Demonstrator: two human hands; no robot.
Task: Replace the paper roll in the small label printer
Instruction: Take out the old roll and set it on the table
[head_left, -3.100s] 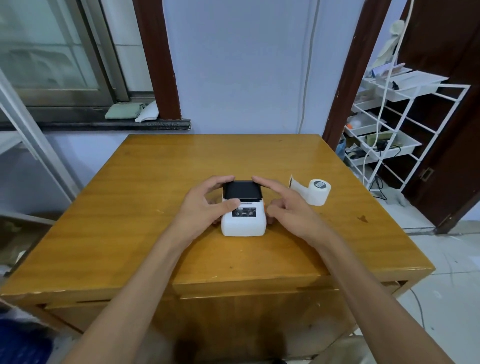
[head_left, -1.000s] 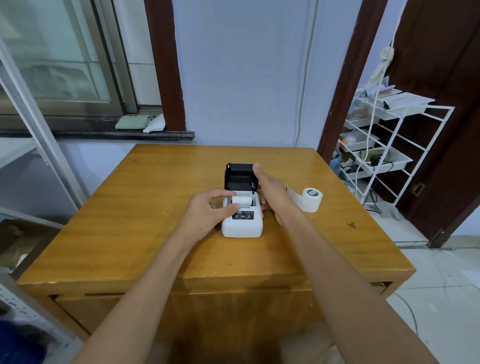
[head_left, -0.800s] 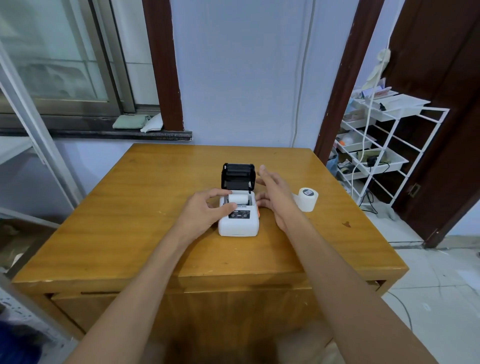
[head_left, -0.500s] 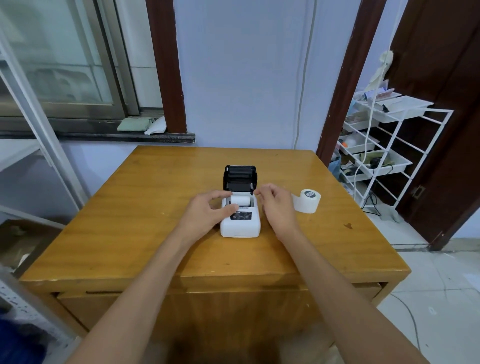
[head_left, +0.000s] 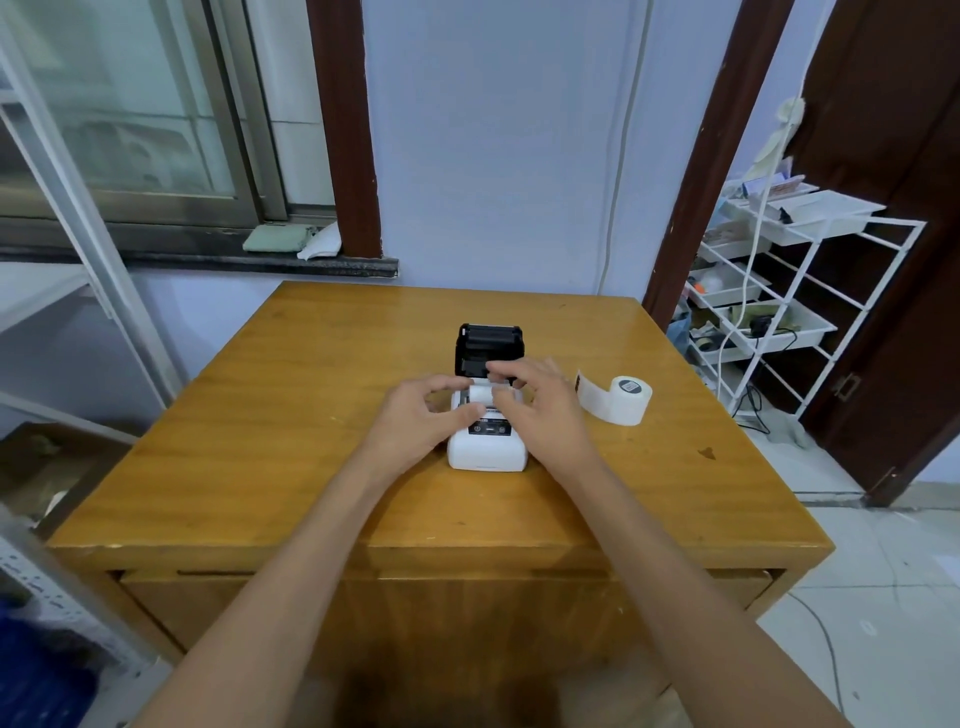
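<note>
A small white label printer (head_left: 487, 449) stands mid-table with its black lid (head_left: 488, 347) raised upright. Inside its open bay lies a white paper roll (head_left: 482, 396), partly hidden by fingers. My left hand (head_left: 423, 422) holds the printer's left side, thumb on its top face. My right hand (head_left: 543, 402) reaches over the bay from the right, fingertips at the roll; whether they pinch it is hidden. A second white paper roll (head_left: 626, 399) with a loose tail lies on the table to the right.
The wooden table (head_left: 291, 441) has a front edge near me and a wall behind. A white wire shelf rack (head_left: 795, 291) with trays stands at the right, beside a dark door. A window sill runs along the back left.
The printer lid went from shut to raised. My right hand left the lid and came down over the open bay onto the roll. My left hand stayed on the printer's side.
</note>
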